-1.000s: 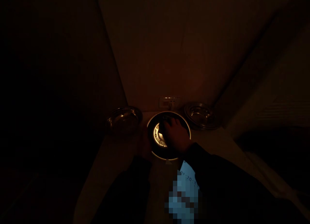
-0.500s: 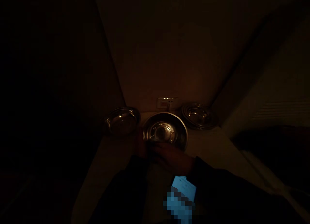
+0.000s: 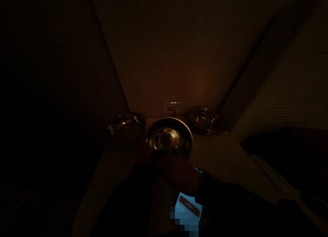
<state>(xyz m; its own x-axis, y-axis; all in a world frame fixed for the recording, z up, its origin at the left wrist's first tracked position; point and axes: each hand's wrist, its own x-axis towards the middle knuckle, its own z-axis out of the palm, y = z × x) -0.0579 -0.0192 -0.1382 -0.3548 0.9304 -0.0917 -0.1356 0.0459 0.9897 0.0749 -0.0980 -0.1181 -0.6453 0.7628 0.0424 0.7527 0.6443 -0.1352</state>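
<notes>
A round steel bowl [image 3: 169,138] stands in the middle of a pale counter [image 3: 220,162], its dished inside facing up. My right hand [image 3: 176,170] sits at the bowl's near rim, with its fingers curling over the edge. My left hand [image 3: 142,153] is a dim shape beside the near left of the rim, and the darkness hides its fingers. Dark sleeves cover both my forearms. A lit, partly pixelated screen [image 3: 188,208] shows below my right wrist.
Another steel bowl [image 3: 125,127] stands to the left and a stack of steel plates [image 3: 206,121] to the right, both against the wall. A white wall socket [image 3: 173,108] sits just above the counter. Dark walls rise behind and on both sides.
My right hand has moved from over the bowl's middle to its near rim, uncovering the inside. The whole view has shifted slightly left, and the lit screen has turned.
</notes>
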